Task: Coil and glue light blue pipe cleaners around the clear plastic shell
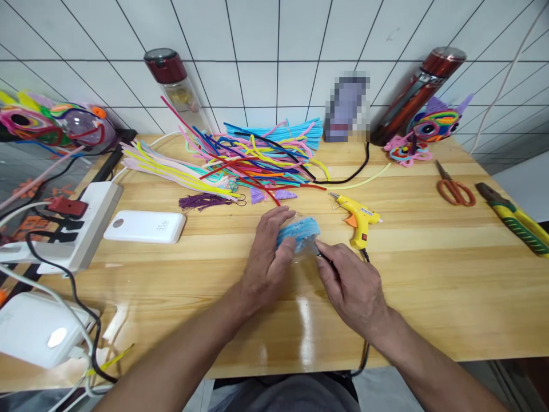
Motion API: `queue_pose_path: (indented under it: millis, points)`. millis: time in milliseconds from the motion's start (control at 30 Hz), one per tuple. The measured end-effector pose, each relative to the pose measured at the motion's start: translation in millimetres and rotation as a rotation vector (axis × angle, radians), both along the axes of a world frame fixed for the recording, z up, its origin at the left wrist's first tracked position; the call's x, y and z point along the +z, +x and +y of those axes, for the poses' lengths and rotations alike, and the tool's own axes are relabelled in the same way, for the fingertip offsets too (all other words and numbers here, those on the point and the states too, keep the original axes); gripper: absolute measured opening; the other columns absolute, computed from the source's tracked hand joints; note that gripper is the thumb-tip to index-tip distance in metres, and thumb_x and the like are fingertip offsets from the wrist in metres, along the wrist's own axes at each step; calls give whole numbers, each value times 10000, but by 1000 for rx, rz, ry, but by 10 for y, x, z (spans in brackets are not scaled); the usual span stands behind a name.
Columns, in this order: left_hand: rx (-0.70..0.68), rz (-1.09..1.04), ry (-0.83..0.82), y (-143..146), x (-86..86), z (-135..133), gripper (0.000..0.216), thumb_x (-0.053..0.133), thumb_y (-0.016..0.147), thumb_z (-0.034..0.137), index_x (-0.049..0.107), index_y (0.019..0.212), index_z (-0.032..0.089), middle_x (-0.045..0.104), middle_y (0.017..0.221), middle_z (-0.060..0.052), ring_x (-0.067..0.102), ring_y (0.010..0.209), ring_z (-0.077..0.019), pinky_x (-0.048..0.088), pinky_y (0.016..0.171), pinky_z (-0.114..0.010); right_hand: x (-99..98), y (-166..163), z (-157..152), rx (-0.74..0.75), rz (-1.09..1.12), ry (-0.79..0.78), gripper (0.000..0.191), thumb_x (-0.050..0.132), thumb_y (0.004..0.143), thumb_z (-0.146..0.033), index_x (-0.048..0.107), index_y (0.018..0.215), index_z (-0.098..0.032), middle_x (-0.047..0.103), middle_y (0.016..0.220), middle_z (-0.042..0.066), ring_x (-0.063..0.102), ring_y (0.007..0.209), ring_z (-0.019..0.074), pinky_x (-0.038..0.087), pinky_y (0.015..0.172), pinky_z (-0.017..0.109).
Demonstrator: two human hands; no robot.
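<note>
My left hand [272, 246] is closed around a blue fuzzy piece [306, 228] that has clear plastic at its lower right end. My right hand [354, 283] grips a slim dark-handled tool [326, 260], whose tip meets that plastic end; its exact kind is partly hidden by my fingers. Just right of the piece lies a yellow hot glue gun [355, 217], its nozzle pointing left. A pile of coloured pipe cleaners [257, 154] spreads out behind my hands, with a purple tassel [206, 201] at its front left.
Scissors [455, 190] and green-handled pliers [514, 220] lie on the right. A white power bank [144, 226] and a power strip [88, 223] with cables are on the left. Two bottles [422, 94] [178, 86] and a pipe-cleaner figure [433, 126] stand along the tiled wall.
</note>
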State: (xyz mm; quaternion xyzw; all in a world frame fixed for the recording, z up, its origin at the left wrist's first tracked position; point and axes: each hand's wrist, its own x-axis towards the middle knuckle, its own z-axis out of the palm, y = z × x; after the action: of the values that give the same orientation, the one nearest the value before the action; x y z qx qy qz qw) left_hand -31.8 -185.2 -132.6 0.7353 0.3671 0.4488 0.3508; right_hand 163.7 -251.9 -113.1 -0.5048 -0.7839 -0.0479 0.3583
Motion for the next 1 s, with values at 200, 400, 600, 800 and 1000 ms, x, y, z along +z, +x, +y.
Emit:
queue_pose_path:
  millis: [200,400,600,800,1000]
  points:
    - [18,9,-8,6,2,3,393,471,1156,400,579,1507,263,613,1591,-145,557,1557,-308,450,1347,-587,-9,4,-1,-2,11,-1,303,558,1133,-137,631,1422,-192,815,940,64,795,800,199,644,682,301]
    - [36,34,14,26,-32,21,388,516,1160,415,585,1507,257,620,1585,-150,566,1546,-295,461,1336,-560,-12,3,8,-11,12,11,254,538,1146,-141,638,1378,-172,814,952,74,794,800,198,645,681,304]
    - [6,-31,15,1,-21,19,472,353,1202,466,629,1521,254,673,1563,-131,551,1569,-281,436,1360,-561,-17,13,7,-11,6,10,264,540,1145,-147,645,1385,-179,813,943,70,794,800,203,648,683,312]
    - [-12,-27,2,-43,-48,60,551,309,1204,491,629,1579,246,652,1641,-128,544,1599,-276,433,1371,-566,-26,25,30,-6,33,14,292,558,1131,-125,648,1398,-202,843,1014,76,816,871,210,673,741,320]
    - [-13,29,-8,-32,-78,101,495,458,1188,498,611,1603,274,621,1685,-128,520,1632,-280,403,1392,-560,-36,35,40,4,85,-6,321,572,1115,-106,666,1402,-217,854,1071,78,836,930,212,688,787,321]
